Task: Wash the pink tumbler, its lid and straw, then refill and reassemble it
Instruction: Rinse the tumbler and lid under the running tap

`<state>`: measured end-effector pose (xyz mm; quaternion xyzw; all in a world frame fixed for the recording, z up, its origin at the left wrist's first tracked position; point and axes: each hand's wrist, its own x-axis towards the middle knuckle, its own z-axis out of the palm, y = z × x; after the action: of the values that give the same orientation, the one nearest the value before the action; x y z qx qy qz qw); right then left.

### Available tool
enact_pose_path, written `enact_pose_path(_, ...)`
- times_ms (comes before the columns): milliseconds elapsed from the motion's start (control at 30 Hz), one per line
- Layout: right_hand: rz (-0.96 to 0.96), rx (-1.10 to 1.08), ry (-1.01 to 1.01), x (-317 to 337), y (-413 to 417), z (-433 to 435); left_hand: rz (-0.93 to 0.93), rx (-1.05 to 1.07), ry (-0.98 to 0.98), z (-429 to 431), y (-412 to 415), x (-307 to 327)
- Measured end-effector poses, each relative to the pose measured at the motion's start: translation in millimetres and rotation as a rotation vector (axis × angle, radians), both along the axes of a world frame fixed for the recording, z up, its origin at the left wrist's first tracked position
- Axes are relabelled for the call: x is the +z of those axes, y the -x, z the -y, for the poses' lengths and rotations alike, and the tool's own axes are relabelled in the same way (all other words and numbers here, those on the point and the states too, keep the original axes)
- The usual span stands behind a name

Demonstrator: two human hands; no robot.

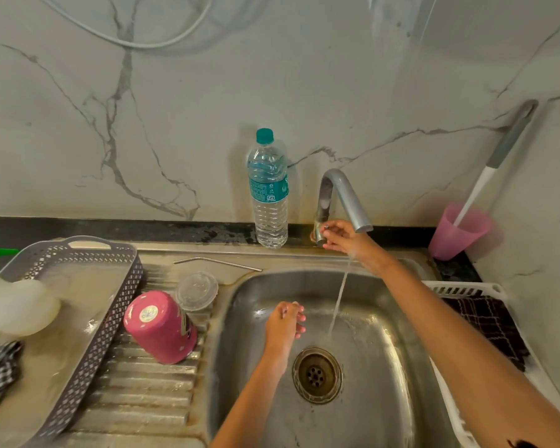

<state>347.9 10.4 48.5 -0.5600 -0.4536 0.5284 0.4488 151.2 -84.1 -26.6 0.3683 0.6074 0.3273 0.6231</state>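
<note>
Water (338,299) runs in a thin stream from the tap (343,192) into the sink (385,350), landing just above the drain (317,375). Our R hand (343,236) reaches across to the tap base, thumb & fingertips pinching the knob (320,236). Our L hand (285,321) hangs over the basin just left of the stream, fingers loosely curled, holding nothing, not touching the water as far as we can tell.

Pink tumbler (160,328) sits mouth-down & tilted on the ribbed drainboard (149,392), left of the basin. Its clear lid (197,291) rests right behind it, touching or nearly so. Metal straw (217,262) lies flat on the steel rim further back, bent end to the left.

Elsewhere: water bottle (269,195) w/ teal cap upright by the wall, just left of the tap; grey basket (88,350) far left; pink cup (456,234) w/ a brush (498,156) in it at the right corner; white rack (466,289) w/ a dark cloth (488,324) right of the sink.
</note>
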Motion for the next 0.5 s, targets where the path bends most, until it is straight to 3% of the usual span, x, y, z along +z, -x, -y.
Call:
enact_pose_path(133, -0.039, -0.120, 0.008, -0.2, 8.9, 9.5, 0.002, -0.003, -0.005, 4.3, 2.7, 1.3)
enact_pose_path(233, 0.060, -0.166, -0.009, -4.2, 12.9, 31.0, -0.009, -0.019, -0.044, 9.5, 6.2, 5.5)
enact_pose_path(500, 0.177, -0.205, 0.184, -65.3, 45.5, 123.4, -0.299, 0.037, -0.426, 47.5, 64.4, 20.1)
